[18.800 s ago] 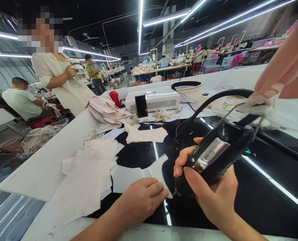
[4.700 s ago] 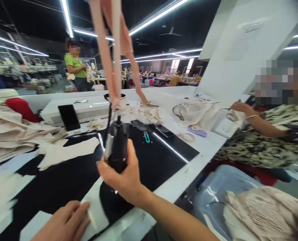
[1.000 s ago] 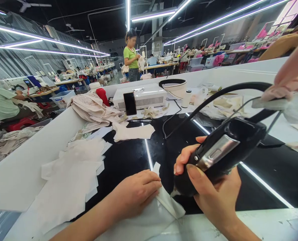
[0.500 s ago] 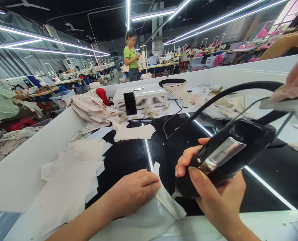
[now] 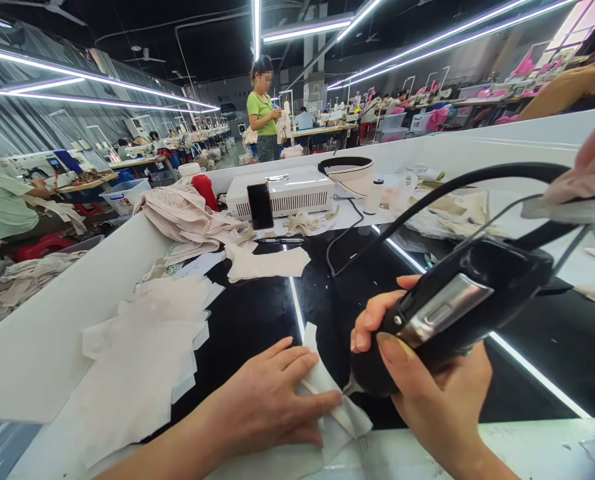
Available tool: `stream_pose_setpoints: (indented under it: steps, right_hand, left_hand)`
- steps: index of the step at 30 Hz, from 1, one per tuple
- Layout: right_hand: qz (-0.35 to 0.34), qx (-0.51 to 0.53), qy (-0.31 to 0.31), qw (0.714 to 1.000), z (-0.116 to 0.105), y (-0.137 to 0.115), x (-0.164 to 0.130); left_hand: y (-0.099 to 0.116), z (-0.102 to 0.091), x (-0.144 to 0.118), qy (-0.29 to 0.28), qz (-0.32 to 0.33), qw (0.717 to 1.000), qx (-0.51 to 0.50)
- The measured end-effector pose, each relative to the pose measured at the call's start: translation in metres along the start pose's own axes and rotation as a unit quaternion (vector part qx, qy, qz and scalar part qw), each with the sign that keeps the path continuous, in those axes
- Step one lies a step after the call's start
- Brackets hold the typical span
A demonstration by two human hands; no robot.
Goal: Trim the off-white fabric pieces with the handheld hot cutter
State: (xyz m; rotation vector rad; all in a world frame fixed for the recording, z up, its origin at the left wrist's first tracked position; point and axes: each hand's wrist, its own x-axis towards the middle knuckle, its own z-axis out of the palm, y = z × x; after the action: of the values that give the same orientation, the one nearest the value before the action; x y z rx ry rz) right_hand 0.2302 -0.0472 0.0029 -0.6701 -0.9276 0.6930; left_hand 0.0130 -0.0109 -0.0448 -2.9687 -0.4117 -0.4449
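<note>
One plastic bin [image 5: 126, 196] beyond left edge of surface [image 5: 527, 367], contents unclear. Left hand [image 5: 280, 397] spread on white piece [image 5: 346, 419] near front edge; right hand [image 5: 435, 390] clamped around black tool [image 5: 497, 293].

Laid on the worktop [image 5: 542, 445] between stacked pieces [image 5: 132, 360] at left and a handheld tool [image 5: 455, 317] at right: cloth [image 5: 346, 419], with a phone [image 5: 261, 207] behind (before a box [image 5: 305, 193]).

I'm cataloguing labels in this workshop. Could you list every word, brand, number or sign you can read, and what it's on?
No words, brands or numbers are legible.
Triangular sign at the far pillar: symbol too small.
Wall marks at the back: blurred.
Paper sheet: faint marks, illegible.
Bin: label blurred.
Black tool: no readable text.
</note>
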Motion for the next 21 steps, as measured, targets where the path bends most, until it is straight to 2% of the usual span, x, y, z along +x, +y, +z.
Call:
stream_pose_setpoints:
  steps: [10,21]
  right_hand:
    - [-0.001,-0.006,0.019,1.0,0.002,0.011,0.007]
    - [0.007,-0.013,-0.001,1.0,0.005,0.018,0.008]
  left_hand:
    - [0.002,0.003,-0.002,0.004,-0.011,1.0,-0.002]
    - [0.003,0.007,-0.004,0.006,-0.026,0.999,-0.026]
